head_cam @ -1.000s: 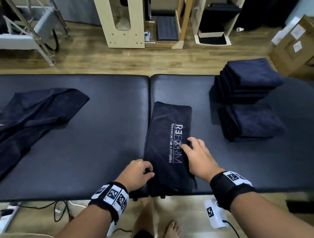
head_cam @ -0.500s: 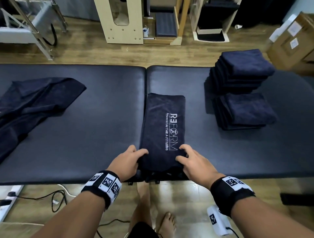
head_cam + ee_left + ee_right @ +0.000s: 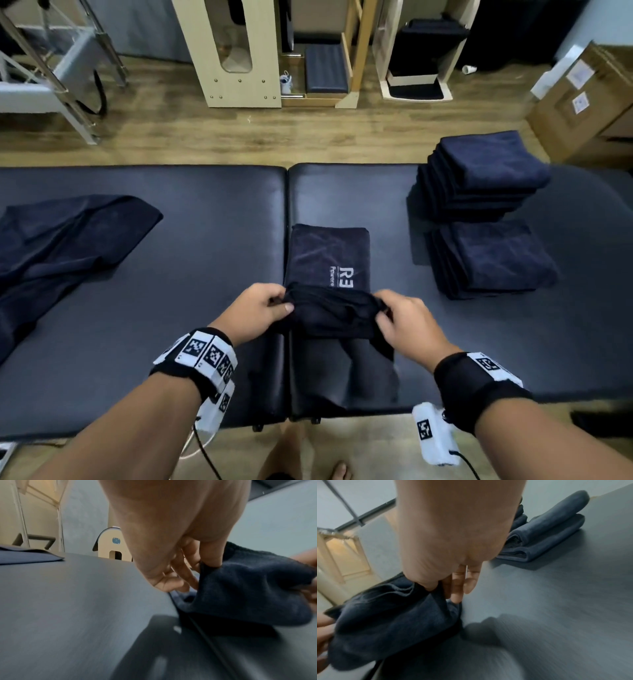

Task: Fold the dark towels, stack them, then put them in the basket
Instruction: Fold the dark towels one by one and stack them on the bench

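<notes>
A dark navy towel with white lettering lies folded lengthwise in the middle of the black padded table. Its near end is lifted off the table and carried over the lettering. My left hand pinches the near left corner, and my right hand pinches the near right corner. Two stacks of folded dark towels stand at the right: a tall one behind and a low one in front. No basket is in view.
An unfolded dark towel lies spread at the table's left end. Behind the table are wooden floor, pale wooden equipment frames and a cardboard box at the far right. My bare feet show below the table's near edge.
Both hands went from smoothing the flat towel to gripping its near corners. The near end is now raised and moving away from me, covering most of the lettering.
</notes>
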